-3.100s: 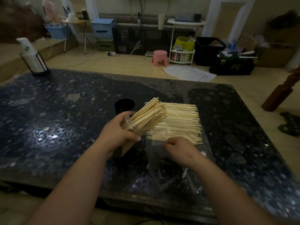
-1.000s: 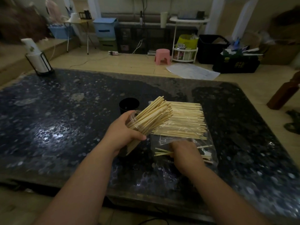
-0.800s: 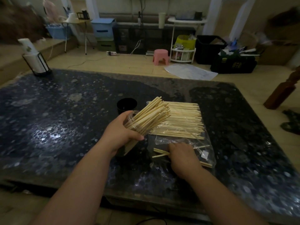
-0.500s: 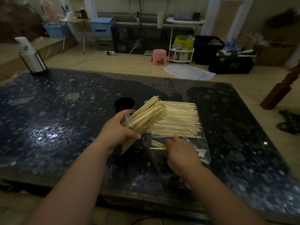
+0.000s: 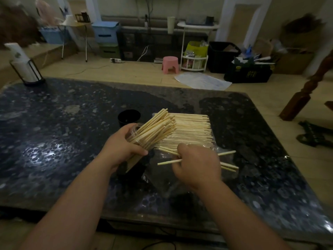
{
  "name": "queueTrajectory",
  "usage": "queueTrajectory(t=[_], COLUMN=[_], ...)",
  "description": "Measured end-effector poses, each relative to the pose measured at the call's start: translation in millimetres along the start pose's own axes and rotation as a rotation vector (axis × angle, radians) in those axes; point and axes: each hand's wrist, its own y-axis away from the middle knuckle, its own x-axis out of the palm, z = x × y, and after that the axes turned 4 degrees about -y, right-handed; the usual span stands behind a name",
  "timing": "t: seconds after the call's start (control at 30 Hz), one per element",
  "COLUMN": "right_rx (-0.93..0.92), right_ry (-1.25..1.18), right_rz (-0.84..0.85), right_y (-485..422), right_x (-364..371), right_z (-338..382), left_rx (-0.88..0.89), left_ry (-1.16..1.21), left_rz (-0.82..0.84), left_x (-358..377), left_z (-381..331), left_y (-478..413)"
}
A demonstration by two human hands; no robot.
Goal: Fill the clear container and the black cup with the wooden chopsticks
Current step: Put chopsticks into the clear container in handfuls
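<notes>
A left hand (image 5: 124,147) grips a tilted clear plastic container (image 5: 134,131) crammed with wooden chopsticks (image 5: 155,127), a round black cup (image 5: 129,117) behind it; the right hand (image 5: 196,163) clutches several loose sticks (image 5: 169,161) beside the pile (image 5: 192,130) on a dark speckled table (image 5: 54,123).

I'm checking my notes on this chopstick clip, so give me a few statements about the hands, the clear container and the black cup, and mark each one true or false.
1. The left hand holds the clear container tilted, with a bundle of chopsticks sticking out of it. True.
2. The black cup is packed with chopsticks. False: none stick out of it.
3. The right hand grips a few loose chopsticks. True.
4. The pile of chopsticks lies on the floor. False: it lies on the plastic bag on the table.
</notes>
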Motion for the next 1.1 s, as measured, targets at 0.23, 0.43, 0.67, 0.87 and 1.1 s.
queueTrajectory(t=[0.23, 0.43, 0.67, 0.87, 1.1], right_rx=[-0.047, 0.032, 0.062, 0.031, 0.05], right_ry=[0.024, 0.099, -0.094, -0.651, -0.948], right_rz=[-0.374, -0.429, -0.492, -0.543, -0.536], right_y=[-6.0, -8.4, -16.5, -19.9, -23.8], right_x=[-1.8, -0.7, -6.7, -13.5, -12.6], right_z=[-9.3, -10.1, -8.8, -1.2, 9.5], left_rx=[-0.008, -0.01, 0.014, 0.022, 0.03], left_ry=[-0.031, -0.039, -0.011, -0.016, -0.031], left_rz=[0.001, 0.01, 0.035, 0.064, 0.094], left_x=[-0.5, -1.7, -3.2, -4.1, -4.7], left_z=[1.3, 2.1, 0.6, 3.3, 2.8], left_y=[0.5, 0.2, 4.2, 3.3, 1.1])
